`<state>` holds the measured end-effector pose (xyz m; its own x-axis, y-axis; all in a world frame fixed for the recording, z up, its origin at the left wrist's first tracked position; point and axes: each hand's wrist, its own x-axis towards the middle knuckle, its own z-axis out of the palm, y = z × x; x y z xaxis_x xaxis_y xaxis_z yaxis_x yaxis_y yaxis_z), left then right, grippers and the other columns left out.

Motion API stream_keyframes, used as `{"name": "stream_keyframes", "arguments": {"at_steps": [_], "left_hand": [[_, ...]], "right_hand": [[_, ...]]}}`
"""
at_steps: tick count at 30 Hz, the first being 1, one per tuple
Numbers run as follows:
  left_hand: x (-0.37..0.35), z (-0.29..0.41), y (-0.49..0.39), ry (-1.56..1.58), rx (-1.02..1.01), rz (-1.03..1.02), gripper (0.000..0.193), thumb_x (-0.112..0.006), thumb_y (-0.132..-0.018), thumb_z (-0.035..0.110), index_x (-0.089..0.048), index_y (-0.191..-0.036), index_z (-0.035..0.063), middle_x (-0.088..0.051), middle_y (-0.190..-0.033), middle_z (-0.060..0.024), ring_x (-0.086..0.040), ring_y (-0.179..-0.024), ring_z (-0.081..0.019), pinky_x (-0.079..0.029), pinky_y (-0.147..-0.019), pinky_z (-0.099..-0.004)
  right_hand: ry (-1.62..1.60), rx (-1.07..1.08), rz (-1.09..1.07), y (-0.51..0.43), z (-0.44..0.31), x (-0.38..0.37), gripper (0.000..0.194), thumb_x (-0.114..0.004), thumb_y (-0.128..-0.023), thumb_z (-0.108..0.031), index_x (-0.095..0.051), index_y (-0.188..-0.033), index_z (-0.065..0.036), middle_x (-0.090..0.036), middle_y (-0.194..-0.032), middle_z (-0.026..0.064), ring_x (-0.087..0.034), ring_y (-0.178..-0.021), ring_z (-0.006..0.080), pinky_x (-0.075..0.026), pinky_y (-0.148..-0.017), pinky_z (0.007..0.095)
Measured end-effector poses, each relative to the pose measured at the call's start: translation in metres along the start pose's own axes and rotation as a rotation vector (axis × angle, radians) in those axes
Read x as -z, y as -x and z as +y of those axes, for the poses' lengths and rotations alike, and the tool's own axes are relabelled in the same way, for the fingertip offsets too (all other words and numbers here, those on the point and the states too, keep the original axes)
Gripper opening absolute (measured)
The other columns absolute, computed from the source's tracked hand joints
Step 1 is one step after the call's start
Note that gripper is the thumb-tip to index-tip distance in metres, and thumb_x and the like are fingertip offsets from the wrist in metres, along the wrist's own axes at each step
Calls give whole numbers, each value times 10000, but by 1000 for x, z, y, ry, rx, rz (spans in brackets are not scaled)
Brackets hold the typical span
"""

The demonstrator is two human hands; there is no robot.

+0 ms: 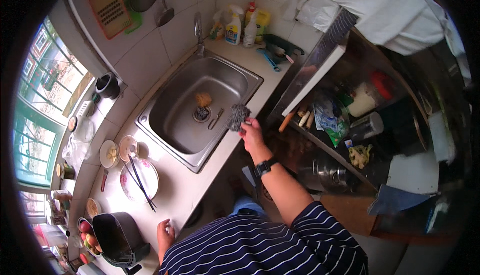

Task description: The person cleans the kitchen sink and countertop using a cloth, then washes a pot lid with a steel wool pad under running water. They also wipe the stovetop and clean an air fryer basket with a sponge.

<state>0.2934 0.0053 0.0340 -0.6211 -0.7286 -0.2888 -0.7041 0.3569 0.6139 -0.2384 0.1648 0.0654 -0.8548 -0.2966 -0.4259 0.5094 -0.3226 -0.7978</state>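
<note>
My right hand (252, 135) grips a grey steel wool scourer (237, 117) above the front rim of the stainless steel sink (176, 129). Inside the basin, a yellowish scrubber (203, 99) lies beside the drain strainer (201, 114), and what looks like a peeler (215, 119) rests to their right. My left hand (165, 234) is at the counter's front edge with loosely bent fingers and nothing in it. Nearest to it are an air fryer basket (118, 233) and a floral bowl (129, 179) with dark chopsticks (140, 185) across it.
Spray bottles (233, 27) stand behind the sink, near the faucet (198, 31). Two small bowls (128, 145) and a red-handled knife (104, 181) are on the left counter. To the right, a shelf (330, 144) holds bags and jars. A fruit bowl (85, 237) sits by the basket.
</note>
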Motion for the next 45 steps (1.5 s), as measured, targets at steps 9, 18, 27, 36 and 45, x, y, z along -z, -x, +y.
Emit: {"name": "stream_keyframes", "arguments": {"at_steps": [9,18,27,36,45], "left_hand": [[-22,-31,-17,-289,42,-4,630,-775,-726,146,-546,-1296,9,-498,-1335,-291,-558,-1120,-407,-448,-984,-446],[-19,-88,-51,-354,50,-296,714,-780,-756,301,-485,-1364,70,-541,-1212,-287,-634,-950,-433,-514,-819,-481],[-21,-103,-67,-593,131,-443,606,-684,-837,354,-514,-1340,62,-595,-1048,-188,-642,-902,-359,-515,-801,-429],[5,7,-33,-449,-116,-277,499,-747,-781,351,-585,-1103,6,-620,-953,-270,-616,-874,-461,-511,-761,-515],[19,81,-29,-478,85,-242,410,-682,-811,313,-635,-1103,29,-633,-992,-250,-623,-924,-426,-510,-857,-482]], "right_hand": [[-247,407,23,-209,-94,-87,768,-736,-839,-207,-329,-1489,-157,-578,-1222,73,-519,-1038,205,-424,-871,402],[214,81,-422,-65,-29,-34,277,-623,-970,-186,-604,-1193,-23,-655,-925,-1,-575,-780,71,-450,-629,215],[631,296,-140,67,-155,154,157,-565,-955,-137,-671,-1006,-33,-682,-792,70,-626,-649,120,-509,-590,248],[1327,579,409,-53,-265,283,413,-697,-834,-272,-660,-1167,-31,-714,-916,145,-668,-787,250,-534,-759,368],[1792,503,444,-116,-283,358,504,-717,-836,-248,-603,-1281,-42,-630,-1230,225,-586,-1151,395,-480,-945,476]]}}
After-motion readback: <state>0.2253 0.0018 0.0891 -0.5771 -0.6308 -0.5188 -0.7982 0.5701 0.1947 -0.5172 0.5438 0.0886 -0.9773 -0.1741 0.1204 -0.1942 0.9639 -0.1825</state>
